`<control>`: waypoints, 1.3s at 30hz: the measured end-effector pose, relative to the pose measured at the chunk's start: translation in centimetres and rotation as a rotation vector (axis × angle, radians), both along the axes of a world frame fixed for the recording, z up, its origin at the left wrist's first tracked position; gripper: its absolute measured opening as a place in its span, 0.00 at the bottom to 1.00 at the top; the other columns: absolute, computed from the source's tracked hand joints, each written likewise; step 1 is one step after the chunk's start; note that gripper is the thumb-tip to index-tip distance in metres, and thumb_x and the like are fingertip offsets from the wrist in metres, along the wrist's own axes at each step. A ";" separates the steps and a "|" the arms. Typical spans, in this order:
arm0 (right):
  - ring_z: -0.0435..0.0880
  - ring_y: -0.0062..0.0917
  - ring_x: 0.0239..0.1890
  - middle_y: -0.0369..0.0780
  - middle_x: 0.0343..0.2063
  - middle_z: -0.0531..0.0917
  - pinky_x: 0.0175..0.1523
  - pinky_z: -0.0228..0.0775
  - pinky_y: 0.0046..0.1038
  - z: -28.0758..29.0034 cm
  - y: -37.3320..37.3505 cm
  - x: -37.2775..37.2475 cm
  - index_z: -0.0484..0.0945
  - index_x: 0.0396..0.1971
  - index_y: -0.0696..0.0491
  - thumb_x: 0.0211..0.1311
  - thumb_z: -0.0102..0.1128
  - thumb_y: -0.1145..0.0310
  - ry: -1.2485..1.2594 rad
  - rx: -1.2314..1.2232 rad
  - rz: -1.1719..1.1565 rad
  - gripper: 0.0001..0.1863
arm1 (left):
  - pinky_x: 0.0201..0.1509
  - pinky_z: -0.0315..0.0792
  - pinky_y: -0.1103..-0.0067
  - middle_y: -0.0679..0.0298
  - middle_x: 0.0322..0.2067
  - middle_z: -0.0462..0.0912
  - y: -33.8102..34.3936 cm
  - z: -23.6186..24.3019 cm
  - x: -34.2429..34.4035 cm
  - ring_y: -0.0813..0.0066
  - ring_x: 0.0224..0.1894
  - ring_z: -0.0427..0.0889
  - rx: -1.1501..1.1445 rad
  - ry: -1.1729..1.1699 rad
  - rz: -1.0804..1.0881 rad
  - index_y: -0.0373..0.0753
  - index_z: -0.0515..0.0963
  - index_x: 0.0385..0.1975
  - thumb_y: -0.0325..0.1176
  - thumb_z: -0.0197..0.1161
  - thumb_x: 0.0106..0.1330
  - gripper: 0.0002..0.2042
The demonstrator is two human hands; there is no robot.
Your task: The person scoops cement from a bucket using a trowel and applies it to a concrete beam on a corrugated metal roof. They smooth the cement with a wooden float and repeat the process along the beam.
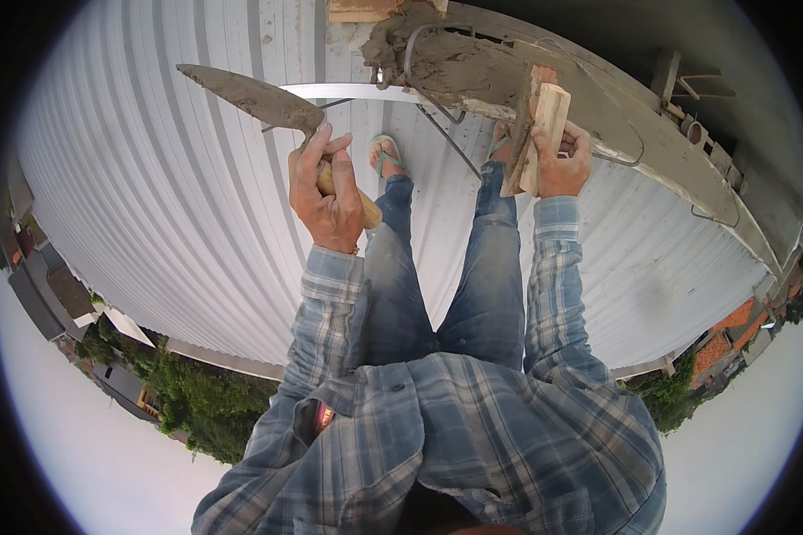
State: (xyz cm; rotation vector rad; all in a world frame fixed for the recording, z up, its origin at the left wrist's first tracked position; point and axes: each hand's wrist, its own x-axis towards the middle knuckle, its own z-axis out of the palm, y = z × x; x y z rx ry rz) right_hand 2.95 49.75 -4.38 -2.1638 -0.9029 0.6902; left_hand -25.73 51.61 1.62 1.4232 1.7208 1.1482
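My left hand (326, 194) is closed around the wooden handle of a pointed trowel (257, 96). The trowel's blade is coated with grey mortar and points up and to the left, over the corrugated roof sheet. In my right hand (564, 162) is a wooden float (551, 114), gripped by its pale wood handle. The float's board is seen nearly edge-on and carries brown-grey mortar. Just beyond the float lies a band of wet mortar (473, 73) along the top of a wall. The two tools are apart.
Pale corrugated metal roofing (196, 205) spreads under my sandalled feet (387, 155). A bent steel rod (410, 55) sticks out of the mortar, and a white metal bar (343, 91) crosses ahead. The long concrete ledge (660, 174) curves away right, with more wire loops.
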 end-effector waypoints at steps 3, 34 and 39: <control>0.82 0.23 0.36 0.42 0.36 0.83 0.41 0.75 0.25 2.1 -5.2 3.5 0.75 0.40 0.58 0.51 0.75 0.69 0.218 0.000 -0.050 0.20 | 0.48 0.74 0.76 0.62 0.41 0.79 6.7 1.9 2.8 0.74 0.41 0.78 -0.133 -0.090 -0.290 0.38 0.80 0.49 0.22 0.53 0.63 0.16; 0.83 0.26 0.38 0.41 0.35 0.83 0.45 0.75 0.27 -2.0 -17.9 -1.1 0.76 0.45 0.59 0.51 0.74 0.66 0.226 -0.194 0.415 0.24 | 0.64 0.63 0.54 0.51 0.42 0.74 1.7 -3.5 24.5 0.37 0.61 0.69 -0.096 0.423 -0.675 0.44 0.83 0.32 0.24 0.61 0.53 0.09; 0.82 0.37 0.42 0.43 0.40 0.81 0.50 0.75 0.37 -3.0 -15.1 -4.5 0.73 0.53 0.55 0.52 0.71 0.63 -0.127 0.155 0.694 0.28 | 0.60 0.67 0.56 0.50 0.42 0.74 1.4 -2.1 24.1 0.38 0.59 0.71 -0.068 0.350 -0.580 0.44 0.82 0.32 0.23 0.60 0.55 0.08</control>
